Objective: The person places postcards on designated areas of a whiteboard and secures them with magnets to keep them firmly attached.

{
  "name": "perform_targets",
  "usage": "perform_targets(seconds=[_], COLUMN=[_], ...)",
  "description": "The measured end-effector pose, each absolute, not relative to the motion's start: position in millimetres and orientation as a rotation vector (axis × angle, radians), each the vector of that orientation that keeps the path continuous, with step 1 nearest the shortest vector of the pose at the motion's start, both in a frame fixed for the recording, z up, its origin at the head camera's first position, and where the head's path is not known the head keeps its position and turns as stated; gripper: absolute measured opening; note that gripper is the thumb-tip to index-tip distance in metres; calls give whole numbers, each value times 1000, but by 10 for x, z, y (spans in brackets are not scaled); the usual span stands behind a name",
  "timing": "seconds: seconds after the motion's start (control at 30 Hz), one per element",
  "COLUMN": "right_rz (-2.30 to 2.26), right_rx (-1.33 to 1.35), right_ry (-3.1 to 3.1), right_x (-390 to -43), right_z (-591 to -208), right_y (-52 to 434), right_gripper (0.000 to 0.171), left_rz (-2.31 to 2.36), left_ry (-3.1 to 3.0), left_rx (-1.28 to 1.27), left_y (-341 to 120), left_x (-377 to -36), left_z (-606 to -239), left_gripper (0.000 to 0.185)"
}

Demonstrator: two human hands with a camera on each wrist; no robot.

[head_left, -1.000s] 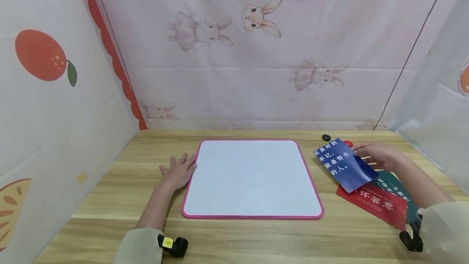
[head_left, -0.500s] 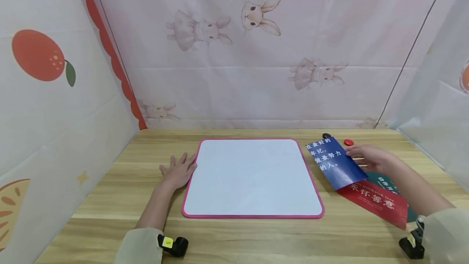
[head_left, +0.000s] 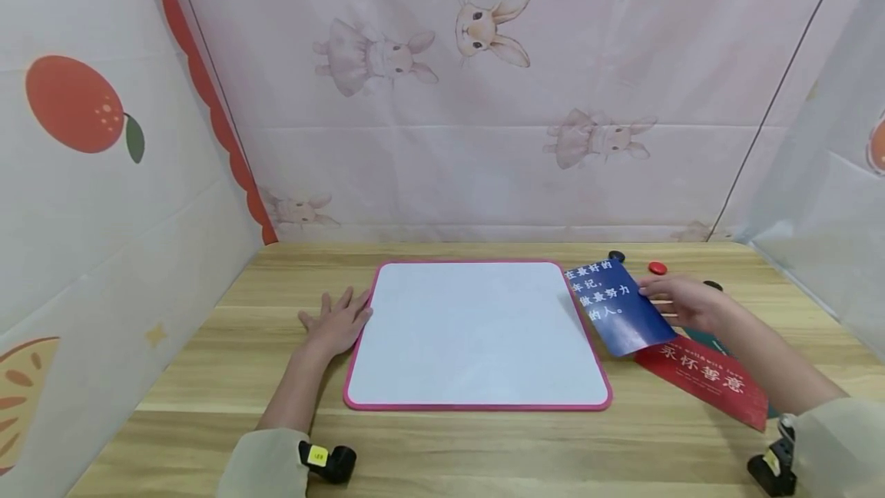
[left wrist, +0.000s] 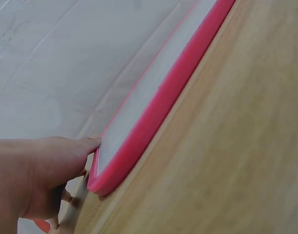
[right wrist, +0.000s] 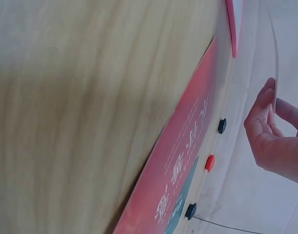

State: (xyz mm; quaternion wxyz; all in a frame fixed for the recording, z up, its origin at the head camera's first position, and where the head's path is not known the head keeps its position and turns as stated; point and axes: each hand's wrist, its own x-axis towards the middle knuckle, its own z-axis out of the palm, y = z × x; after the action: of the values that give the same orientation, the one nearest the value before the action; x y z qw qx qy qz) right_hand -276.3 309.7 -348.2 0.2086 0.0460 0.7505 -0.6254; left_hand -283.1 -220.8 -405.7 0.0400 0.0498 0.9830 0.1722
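A whiteboard [head_left: 477, 336] with a pink frame lies flat on the wooden table. My left hand [head_left: 336, 325] has its fingers spread at the board's left edge; in the left wrist view its thumb [left wrist: 90, 144] rests on the pink rim [left wrist: 139, 136]. My right hand [head_left: 684, 304] pinches the right edge of a blue card [head_left: 618, 317] printed with white Chinese characters. In the right wrist view the card shows nearly edge-on, raised above the table. Its left side overlaps the board's upper right edge in the head view.
A red card [head_left: 705, 381] lies over a dark green card [head_left: 704, 340] at the right, partly under my right forearm. Behind them are a black round magnet [head_left: 617, 256], a red one [head_left: 657, 268] and another black one [head_left: 713, 285]. Fabric walls [head_left: 429, 175] enclose the table.
My right hand has carried the blue card leftward, off the other cards toward the whiteboard. A second black magnet has come into view. The left hand stays in place.
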Motion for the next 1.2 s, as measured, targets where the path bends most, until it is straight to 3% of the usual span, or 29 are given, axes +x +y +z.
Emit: perform_targets(seconds=[0.2, 0.7, 0.93, 1.2], right_rz=[-1730, -1840, -1830, -1829], right_rx=[138, 115, 139, 118], right_ry=[2090, 2007, 2020, 2002], right_x=[-2762, -2758, -2768, -2752], right_z=[-3483, -3515, -3516, -3512], right_y=[3011, 2845, 2778, 2660], right_gripper=[55, 22, 44, 51], left_rz=[542, 551, 549, 559], left_ry=[3016, 3013, 3024, 3019], left_rx=[155, 162, 161, 153], left_y=[-2202, -2213, -2211, -2207], left_x=[-2828, -2834, -2829, -2829], left_z=[-4057, -4059, -4055, -4056], left_gripper=[53, 52, 52, 52])
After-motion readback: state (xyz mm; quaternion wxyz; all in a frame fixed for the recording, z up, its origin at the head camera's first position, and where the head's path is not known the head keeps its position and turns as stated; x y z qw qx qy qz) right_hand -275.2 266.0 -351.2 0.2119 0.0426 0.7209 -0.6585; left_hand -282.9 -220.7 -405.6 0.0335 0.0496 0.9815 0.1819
